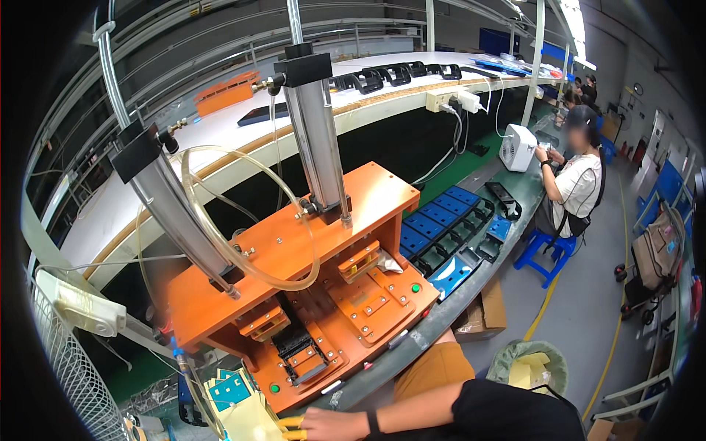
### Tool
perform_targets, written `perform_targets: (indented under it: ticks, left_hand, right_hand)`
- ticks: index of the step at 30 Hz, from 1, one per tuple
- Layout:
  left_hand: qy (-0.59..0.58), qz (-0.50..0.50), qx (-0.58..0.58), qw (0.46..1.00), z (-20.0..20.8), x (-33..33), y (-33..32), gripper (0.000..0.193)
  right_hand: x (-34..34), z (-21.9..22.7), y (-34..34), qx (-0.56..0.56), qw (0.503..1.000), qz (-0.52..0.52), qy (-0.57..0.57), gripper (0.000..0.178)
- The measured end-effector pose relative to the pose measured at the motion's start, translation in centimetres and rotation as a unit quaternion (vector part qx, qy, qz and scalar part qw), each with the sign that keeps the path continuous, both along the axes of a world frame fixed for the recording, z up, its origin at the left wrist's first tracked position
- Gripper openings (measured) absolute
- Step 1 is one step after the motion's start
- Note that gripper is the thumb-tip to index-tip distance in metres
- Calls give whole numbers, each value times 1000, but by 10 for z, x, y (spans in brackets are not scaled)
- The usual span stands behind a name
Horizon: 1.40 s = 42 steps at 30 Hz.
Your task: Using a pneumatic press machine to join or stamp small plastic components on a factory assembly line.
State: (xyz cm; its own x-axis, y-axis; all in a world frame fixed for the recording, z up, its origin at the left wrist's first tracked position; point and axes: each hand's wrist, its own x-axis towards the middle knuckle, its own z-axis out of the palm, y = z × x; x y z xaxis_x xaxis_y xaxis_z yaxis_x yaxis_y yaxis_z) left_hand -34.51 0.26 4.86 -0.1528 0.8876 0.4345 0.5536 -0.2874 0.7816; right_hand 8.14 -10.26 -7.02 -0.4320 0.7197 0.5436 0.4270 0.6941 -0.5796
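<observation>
My right hand (323, 424) reaches in from the lower right, below a black wristband. Yellow covers wrap its fingertips, which lie stretched and apart at the edge of a pile of pale yellow sheets (254, 420). A blue-green piece (229, 391) lies on top of that pile. The lower frame edge cuts off part of the hand, and its thumb is hidden. My left hand is out of view. Just beyond the pile stands an orange press (353, 213) with two metal cylinders. A black plastic part (298, 353) sits in its nearer fixture; the other fixture (375, 305) shows bare.
Black frames with blue plates (441, 213) line the green bench right of the press. A co-worker (577, 169) sits farther along, near a white fan (518, 147). A lined waste bin (529, 364) and cardboard box (485, 312) stand below the bench. Hoses (198, 209) loop around the cylinders.
</observation>
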Motion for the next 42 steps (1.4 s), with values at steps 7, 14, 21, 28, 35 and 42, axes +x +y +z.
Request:
perform_targets:
  ticks: [7,14,21,28,35,42]
  left_hand:
    - [-89,-105,-157,978,22,75,-130,27]
    - [-257,-353,-262,860,-16,185,-118,25]
    - [-45,-375,-93,921,8,296,12,28]
    - [265,-310,-79,910,-4,363,112,32]
    - [442,-264,85,853,-64,370,199,47]
    - [438,-306,73,842,-20,381,165,54]
  right_hand:
    - [112,127,6,131,935,-327,-34,44]
    - [144,122,34,110,971,-183,-107,26]
    - [189,200,-18,70,989,-131,24,25]
    - [234,160,-154,-98,904,-267,319,21]
    - [202,65,-193,-168,764,-209,586,30]
    - [181,46,-184,-223,708,-122,659,27]
